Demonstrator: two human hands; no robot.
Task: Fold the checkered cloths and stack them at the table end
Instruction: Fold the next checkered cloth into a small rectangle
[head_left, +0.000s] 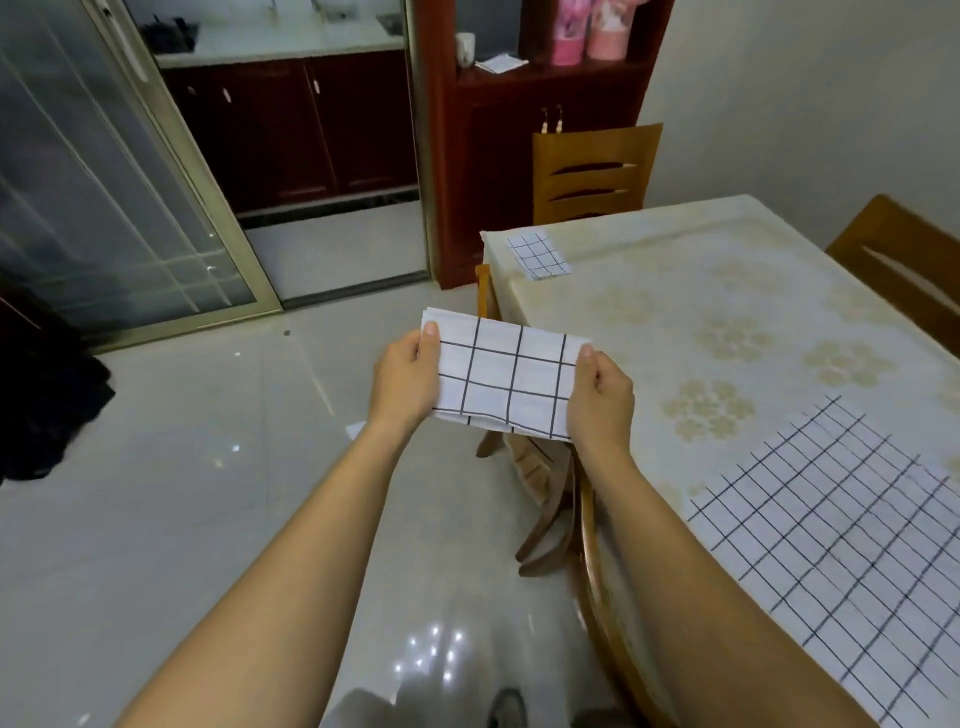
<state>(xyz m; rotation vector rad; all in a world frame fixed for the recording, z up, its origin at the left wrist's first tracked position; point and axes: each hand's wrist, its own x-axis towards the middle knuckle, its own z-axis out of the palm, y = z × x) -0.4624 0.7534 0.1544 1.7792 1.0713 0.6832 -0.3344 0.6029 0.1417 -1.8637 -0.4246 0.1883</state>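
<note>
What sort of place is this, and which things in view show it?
Most likely a home dining room next to a kitchen: a table under a cream floral tablecloth, a wooden slat-backed chair at its far end, and dark red kitchen cabinets under a white counter beyond a sliding glass door.

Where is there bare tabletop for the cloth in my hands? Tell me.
Bare: the middle of the table, between the small folded cloth at the far corner and the spread cloth nearest you. Those two spots are taken.

Open table stretch between folded cloth and spread cloth; 1 chair stands at the far end.
</note>
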